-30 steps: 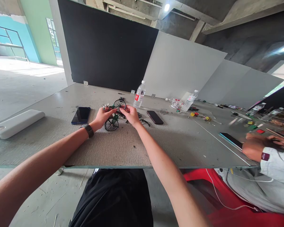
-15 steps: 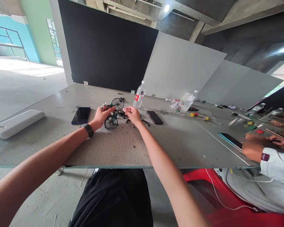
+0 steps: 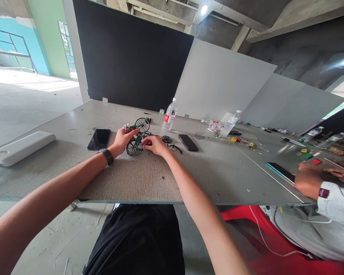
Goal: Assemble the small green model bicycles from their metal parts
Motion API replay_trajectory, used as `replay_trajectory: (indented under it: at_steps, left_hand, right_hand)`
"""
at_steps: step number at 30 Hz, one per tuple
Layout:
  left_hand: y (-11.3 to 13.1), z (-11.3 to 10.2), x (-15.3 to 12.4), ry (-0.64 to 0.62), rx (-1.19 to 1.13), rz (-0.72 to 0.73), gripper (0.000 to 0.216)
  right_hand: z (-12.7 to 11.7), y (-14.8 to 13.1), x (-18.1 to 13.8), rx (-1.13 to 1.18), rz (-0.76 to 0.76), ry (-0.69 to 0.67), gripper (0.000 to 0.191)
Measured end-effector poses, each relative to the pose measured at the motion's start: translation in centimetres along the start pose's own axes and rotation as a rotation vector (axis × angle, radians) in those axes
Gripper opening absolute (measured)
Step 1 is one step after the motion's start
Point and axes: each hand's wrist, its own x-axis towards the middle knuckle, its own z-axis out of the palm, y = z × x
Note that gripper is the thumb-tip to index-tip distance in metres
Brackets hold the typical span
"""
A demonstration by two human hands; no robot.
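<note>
My left hand is closed on a small model bicycle with a dark green frame, its grip partly hidden by the fingers. One black spoked wheel is on the near side and another spoked wheel on the far side. My right hand has thumb and fingers pinched together right beside the near wheel; whatever is between the fingertips is too small to make out. Beyond that hand lie a smaller black wheel and a thin curved black part.
A dark phone lies left of the model, another phone to its right. A water bottle stands behind. A white oblong device is at the far left. At right, a co-worker's hands work near a third phone.
My right hand has come left and slightly down, from beside the model to the near wheel, uncovering the smaller wheel. My left hand keeps its hold on the model bicycle.
</note>
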Motion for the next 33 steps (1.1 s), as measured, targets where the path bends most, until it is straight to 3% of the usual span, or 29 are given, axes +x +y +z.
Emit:
replay_trajectory:
  at_steps: [24,28,31,33]
  left_hand:
    - [0.1,0.1,-0.2,-0.013,0.012,-0.018,0.029]
    - [-0.1,0.0,-0.1,-0.016,0.025,-0.008,0.031]
    - [-0.1,0.0,-0.1,-0.034,0.035,0.002,0.031]
    - [0.0,0.1,-0.2,-0.036,0.038,-0.005,0.031]
  right_hand:
    - [0.1,-1.2,-0.1,-0.085,0.011,-0.034,0.013]
    - [-1.3,-0.7,-0.2,-0.088,-0.016,0.016,0.016]
    - [-3.4,0.1,-0.7,-0.245,0.003,0.156,0.017]
    - [-4.7,0.7,-1.2,-0.326,0.066,0.177,0.015]
